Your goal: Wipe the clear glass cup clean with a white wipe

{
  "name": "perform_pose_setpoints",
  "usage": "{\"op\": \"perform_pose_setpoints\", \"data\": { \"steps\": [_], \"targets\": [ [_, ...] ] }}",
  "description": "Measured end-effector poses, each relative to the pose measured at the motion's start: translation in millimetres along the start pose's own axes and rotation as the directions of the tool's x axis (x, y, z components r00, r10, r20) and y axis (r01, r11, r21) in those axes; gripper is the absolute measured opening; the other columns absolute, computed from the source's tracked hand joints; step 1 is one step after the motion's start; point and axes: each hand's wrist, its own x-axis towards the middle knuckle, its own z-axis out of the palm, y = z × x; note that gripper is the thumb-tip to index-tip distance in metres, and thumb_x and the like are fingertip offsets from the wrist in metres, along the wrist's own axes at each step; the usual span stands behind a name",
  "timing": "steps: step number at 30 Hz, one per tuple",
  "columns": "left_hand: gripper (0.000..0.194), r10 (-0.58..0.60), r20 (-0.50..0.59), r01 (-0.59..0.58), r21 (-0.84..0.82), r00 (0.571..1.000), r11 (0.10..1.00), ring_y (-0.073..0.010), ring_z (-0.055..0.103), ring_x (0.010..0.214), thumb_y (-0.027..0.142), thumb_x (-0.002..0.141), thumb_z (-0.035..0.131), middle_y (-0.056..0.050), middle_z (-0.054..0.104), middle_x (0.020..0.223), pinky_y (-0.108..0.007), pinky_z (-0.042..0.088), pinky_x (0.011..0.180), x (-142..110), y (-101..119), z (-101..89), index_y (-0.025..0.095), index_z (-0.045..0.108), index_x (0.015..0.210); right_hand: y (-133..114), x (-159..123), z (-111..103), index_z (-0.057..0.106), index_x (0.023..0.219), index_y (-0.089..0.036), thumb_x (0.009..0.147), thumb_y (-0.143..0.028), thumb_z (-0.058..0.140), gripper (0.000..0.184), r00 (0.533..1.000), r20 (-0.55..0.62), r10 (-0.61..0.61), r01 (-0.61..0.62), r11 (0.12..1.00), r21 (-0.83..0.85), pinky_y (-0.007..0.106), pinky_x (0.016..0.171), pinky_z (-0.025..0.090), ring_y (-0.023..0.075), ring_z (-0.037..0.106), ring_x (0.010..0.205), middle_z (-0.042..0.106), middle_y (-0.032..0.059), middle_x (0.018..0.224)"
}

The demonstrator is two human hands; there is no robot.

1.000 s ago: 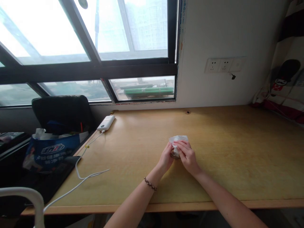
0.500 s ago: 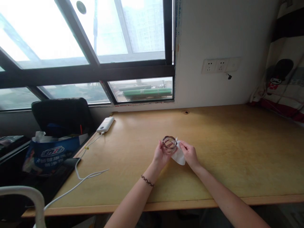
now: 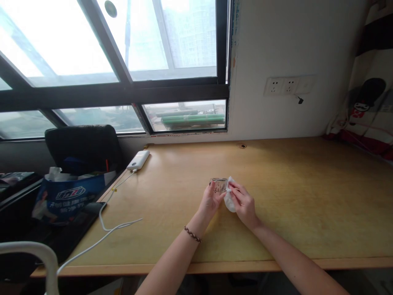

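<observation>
A small clear, brownish glass ashtray (image 3: 219, 185) is held above the desk, tilted so that its side faces me. My left hand (image 3: 211, 199) is closed around it, the thumb up along its left side. In my right hand (image 3: 244, 204) a white tissue (image 3: 229, 200) is pinched between thumb and fingers. The tissue hangs down between the two hands and its upper part meets the right side of the glass. Part of the ashtray is hidden behind my left fingers.
Beneath my hands is a wooden desk (image 3: 291, 196). At its left edge lie a white power bank (image 3: 138, 160) and a white cable (image 3: 106, 233). Left of the desk are a black chair (image 3: 82, 143) and a blue bag (image 3: 67, 203). Wall sockets (image 3: 282, 86) are at the back right.
The ashtray has turned from showing its round opening to showing its side. My right hand has bunched the tissue up and moved it against the glass. The view has shifted slightly.
</observation>
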Motion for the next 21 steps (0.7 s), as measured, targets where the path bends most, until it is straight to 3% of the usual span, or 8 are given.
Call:
{"op": "perform_pose_setpoints", "data": {
  "steps": [5, 8, 14, 17, 21],
  "targets": [
    [0.013, 0.085, 0.015, -0.085, 0.048, 0.996, 0.995, -0.0136, 0.059, 0.076, 0.019, 0.073, 0.060, -0.005, 0.063, 0.083, -0.024, 0.046, 0.071, -4.0, -4.8, 2.5, 0.014, 0.059, 0.085, -2.5, -2.5, 0.6, 0.054, 0.115, -0.027, 0.084, -0.015, 0.042, 0.036, 0.976, 0.135, -0.171, 0.175, 0.984, -0.018, 0.042, 0.093, 0.040, 0.0210, 0.046, 0.110, 0.054, 0.0037, 0.118],
    [0.012, 0.091, 0.009, -0.092, 0.003, 0.996, 0.996, -0.0121, 0.059, 0.078, 0.017, 0.072, 0.060, -0.004, 0.063, 0.084, -0.023, 0.045, 0.074, -5.8, -5.0, 6.1, 0.014, 0.060, 0.084, -2.8, -1.7, 0.5, 0.052, 0.117, -0.028, 0.085, -0.015, 0.041, 0.037, 0.974, 0.135, -0.182, 0.185, 0.983, -0.013, 0.041, 0.095, 0.039, 0.0205, 0.044, 0.111, 0.054, 0.0024, 0.120],
    [0.029, -0.043, 0.013, 0.044, -0.080, 0.999, 0.996, -0.0203, 0.055, 0.097, 0.036, 0.075, 0.057, -0.009, 0.061, 0.103, -0.035, 0.041, 0.086, -4.7, -2.2, 2.9, 0.014, 0.060, 0.094, 0.8, 4.3, -1.5, 0.056, 0.113, -0.024, 0.085, -0.025, 0.042, 0.031, 0.995, -0.052, 0.080, -0.075, 0.993, 0.091, 0.040, 0.095, 0.038, 0.0211, 0.049, 0.110, 0.055, 0.0056, 0.119],
    [0.037, -0.064, 0.051, 0.067, -0.057, 0.997, 0.996, -0.0247, 0.051, 0.104, 0.044, 0.072, 0.058, -0.010, 0.060, 0.106, -0.041, 0.037, 0.091, -4.6, -2.5, 1.4, 0.014, 0.060, 0.095, 6.2, 4.5, -0.4, 0.059, 0.109, -0.022, 0.083, -0.033, 0.045, 0.031, 0.964, -0.080, 0.254, -0.231, 0.948, 0.219, 0.041, 0.094, 0.038, 0.0231, 0.051, 0.107, 0.057, 0.0070, 0.117],
    [0.039, -0.031, 0.129, 0.019, 0.094, 0.991, 0.995, -0.0230, 0.053, 0.100, 0.037, 0.070, 0.062, -0.011, 0.060, 0.105, -0.036, 0.039, 0.086, -7.2, -3.8, 5.1, 0.013, 0.059, 0.101, 14.3, 3.3, 1.5, 0.056, 0.112, -0.020, 0.083, -0.037, 0.045, 0.036, 0.898, -0.051, 0.438, -0.368, 0.808, 0.461, 0.042, 0.092, 0.040, 0.0243, 0.053, 0.106, 0.058, 0.0076, 0.114]
  ]
}}
